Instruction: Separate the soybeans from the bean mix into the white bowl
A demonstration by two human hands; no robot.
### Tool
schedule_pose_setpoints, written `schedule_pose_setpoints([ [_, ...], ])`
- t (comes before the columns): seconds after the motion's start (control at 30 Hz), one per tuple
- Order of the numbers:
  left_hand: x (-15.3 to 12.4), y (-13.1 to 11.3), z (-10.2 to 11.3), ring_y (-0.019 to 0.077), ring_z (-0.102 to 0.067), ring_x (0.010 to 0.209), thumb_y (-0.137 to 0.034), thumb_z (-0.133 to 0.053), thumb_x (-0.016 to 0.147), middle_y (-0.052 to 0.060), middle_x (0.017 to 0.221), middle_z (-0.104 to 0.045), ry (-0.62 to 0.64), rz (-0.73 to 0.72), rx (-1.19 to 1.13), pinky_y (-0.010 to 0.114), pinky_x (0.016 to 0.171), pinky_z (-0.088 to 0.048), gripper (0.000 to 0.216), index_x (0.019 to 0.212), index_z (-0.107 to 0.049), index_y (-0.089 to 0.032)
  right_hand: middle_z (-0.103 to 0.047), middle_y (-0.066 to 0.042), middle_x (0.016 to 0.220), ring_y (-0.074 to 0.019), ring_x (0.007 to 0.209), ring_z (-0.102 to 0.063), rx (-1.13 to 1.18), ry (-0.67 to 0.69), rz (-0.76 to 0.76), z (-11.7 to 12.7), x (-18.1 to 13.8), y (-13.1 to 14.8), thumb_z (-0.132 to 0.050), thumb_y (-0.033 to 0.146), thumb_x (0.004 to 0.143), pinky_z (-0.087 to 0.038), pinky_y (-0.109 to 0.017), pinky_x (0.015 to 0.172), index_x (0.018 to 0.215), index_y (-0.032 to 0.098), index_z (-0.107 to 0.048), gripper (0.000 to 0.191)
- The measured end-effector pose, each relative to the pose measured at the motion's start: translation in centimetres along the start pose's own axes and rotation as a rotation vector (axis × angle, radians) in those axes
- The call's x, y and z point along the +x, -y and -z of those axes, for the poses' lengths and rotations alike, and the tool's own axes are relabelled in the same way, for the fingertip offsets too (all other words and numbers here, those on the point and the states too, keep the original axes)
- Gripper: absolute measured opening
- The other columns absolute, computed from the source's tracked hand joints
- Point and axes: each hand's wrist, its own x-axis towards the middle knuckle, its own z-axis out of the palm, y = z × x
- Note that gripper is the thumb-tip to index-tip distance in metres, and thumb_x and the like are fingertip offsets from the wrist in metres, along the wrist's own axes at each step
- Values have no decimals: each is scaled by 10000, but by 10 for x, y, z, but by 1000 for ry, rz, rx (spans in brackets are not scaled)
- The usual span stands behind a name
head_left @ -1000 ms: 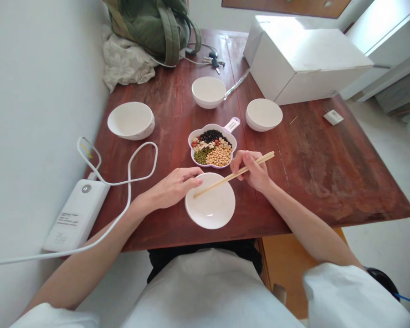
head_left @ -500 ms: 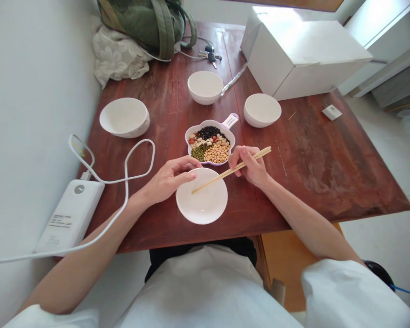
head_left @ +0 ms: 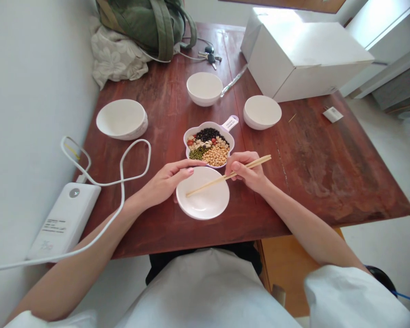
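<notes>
On a dark wooden table [head_left: 294, 196], the right hand [head_left: 246, 171] pinches bamboo chopsticks [head_left: 212, 183], their tips over a shallow white bowl [head_left: 202, 198]. The open left hand [head_left: 167, 180] lies beside that bowl, just below a divided dish of beans [head_left: 205, 123].

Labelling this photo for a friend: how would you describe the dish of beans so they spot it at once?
On the dark reddish-brown wooden table, find the shallow white dish under the bamboo chopsticks. Just beyond it sits a flower-shaped white dish with a short handle. Unlike the plain white bowls nearby, it alone holds beans and seeds, in separate heaps.
</notes>
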Motion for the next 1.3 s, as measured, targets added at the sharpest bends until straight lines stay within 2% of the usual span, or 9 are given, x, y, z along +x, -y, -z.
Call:
schedule_pose_setpoints([
  [0.07,0,0,1,305,-690,1337,-535,-655,1040,78,1450,-751,23,4,-12,369,1178,-483,533,1483,-711,-245,-662,-21,575,-65,453,-515,8,23,-1,-1,-1,0,-759,500,937,-313,-197,424,744,145,-807,408],
  [0.2,1,-1,2,310,-688,1351,-552,-626,1056,88,1458,-746,49,20,-21,401,1241,-454,560,1519,-682,-243,-626,-24,552,-68,436,-474,60,64,6,-2,-2,-4,-664,658,943,-271,-217,416,713,143,-808,583],
  [0.3,1,0,3,305,-717,1300,-566,-639,1043,95,1446,-752,69,37,-42,425,1238,-474,591,1543,-660,-252,-600,-11,530,-62,435,-475,65,60,-22,-5,-2,-5,-692,569,959,-276,-209,423,693,137,-794,517],
  [0.5,0,2,4,215,-781,876,-562,-670,1017,93,1245,-815,110,172,-119,414,939,-666,656,1608,-584,-290,-539,16,460,-49,399,-425,48,16,-84,-9,-1,-2,-646,496,1023,-250,-192,409,692,128,-766,509],
  [0.7,2,5,4,121,-683,678,-510,-678,1024,48,1095,-818,96,165,-162,321,826,-668,578,1568,-630,-320,-543,22,460,-43,387,-435,58,-26,-106,-10,1,-1,-675,526,1003,-245,-184,402,685,130,-743,513],
  [0.8,4,5,2,158,-724,769,-508,-679,1021,52,1048,-821,88,145,-159,337,896,-659,564,1542,-660,-294,-535,28,449,-40,363,-418,69,-32,-113,-11,2,-1,-688,539,990,-230,-186,384,676,132,-736,517],
  [0.9,6,5,-1,220,-760,975,-503,-684,1014,77,1155,-823,66,112,-152,355,978,-637,543,1504,-696,-270,-521,33,433,-38,341,-393,78,-38,-117,-10,1,-1,-670,555,995,-222,-187,370,683,132,-743,530],
  [1.13,14,-4,-8,249,-736,1132,-483,-667,1020,74,1314,-787,62,50,-32,350,1026,-603,488,1441,-736,-246,-544,23,438,-44,332,-398,92,-66,-142,-8,1,-5,-617,522,1033,-218,-178,344,693,136,-754,532],
  [1.3,13,-3,-7,276,-757,1058,-499,-655,1015,84,1179,-818,54,93,-27,375,932,-630,541,1486,-700,-236,-619,-6,473,-50,329,-421,81,-63,-156,-10,2,-3,-644,550,1003,-235,-181,336,674,132,-742,541],
])
